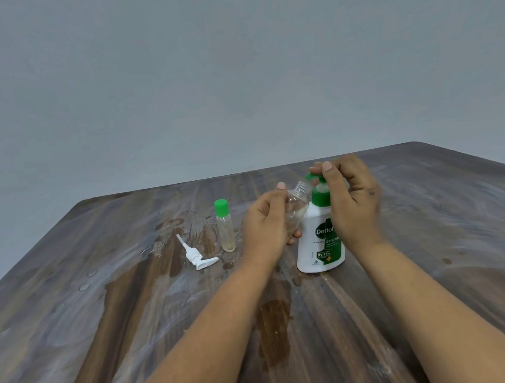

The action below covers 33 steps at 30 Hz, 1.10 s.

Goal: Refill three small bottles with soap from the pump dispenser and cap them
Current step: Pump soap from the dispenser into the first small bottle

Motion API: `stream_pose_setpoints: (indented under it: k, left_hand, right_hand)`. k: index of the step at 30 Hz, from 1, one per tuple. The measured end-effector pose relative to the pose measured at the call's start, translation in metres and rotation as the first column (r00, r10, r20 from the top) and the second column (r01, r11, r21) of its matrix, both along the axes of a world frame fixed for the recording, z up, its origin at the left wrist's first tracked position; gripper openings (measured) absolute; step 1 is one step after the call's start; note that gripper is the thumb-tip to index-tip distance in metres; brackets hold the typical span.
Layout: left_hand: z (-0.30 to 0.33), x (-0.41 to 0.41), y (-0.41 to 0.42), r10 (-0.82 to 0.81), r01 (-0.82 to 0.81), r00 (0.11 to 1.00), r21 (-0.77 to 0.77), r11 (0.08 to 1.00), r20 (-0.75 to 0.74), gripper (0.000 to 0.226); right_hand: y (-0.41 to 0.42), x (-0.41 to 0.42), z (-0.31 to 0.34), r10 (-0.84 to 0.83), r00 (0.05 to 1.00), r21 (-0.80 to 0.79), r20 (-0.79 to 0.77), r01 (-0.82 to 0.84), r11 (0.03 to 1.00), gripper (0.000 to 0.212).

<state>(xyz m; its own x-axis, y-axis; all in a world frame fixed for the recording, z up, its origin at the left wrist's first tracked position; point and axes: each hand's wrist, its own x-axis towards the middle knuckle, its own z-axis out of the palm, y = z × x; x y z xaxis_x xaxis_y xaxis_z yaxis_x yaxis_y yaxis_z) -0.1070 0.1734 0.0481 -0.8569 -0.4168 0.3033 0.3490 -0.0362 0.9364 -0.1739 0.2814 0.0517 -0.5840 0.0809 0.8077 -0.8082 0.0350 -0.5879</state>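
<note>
Plain grey-blue wall behind, no marks. Dark wood-grain table w/ whitish smears & wet patches. Light soft, even.

dispenser pump head hidden, forearms cropped

Bare forearms, sleeveless; hands ungloved, ringless.

two small bottles, one pump dispenser, one loose white pump
</note>
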Motion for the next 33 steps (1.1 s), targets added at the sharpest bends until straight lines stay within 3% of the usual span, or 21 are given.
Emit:
stream_pose_setpoints:
  k: [27, 33]
  left_hand:
    - [-0.0001, 0.0003, -0.0005, -0.011, 0.011, 1.000, -0.002, 1.000, -0.012, 0.043]
    - [-0.0021, -0.0021, -0.0018, -0.017, 0.017, 1.000, -0.003, 1.000, -0.004, 0.034]
  right_hand:
    - [0.0001, -0.0009, 0.0008, -0.002, 1.000, 0.021, -0.017, 0.002, 1.000, 0.022]
    - [-0.0008, -0.0013, -0.0013, 0.010, 1.000, -0.015, -0.023, -0.010, 1.000, 0.022]
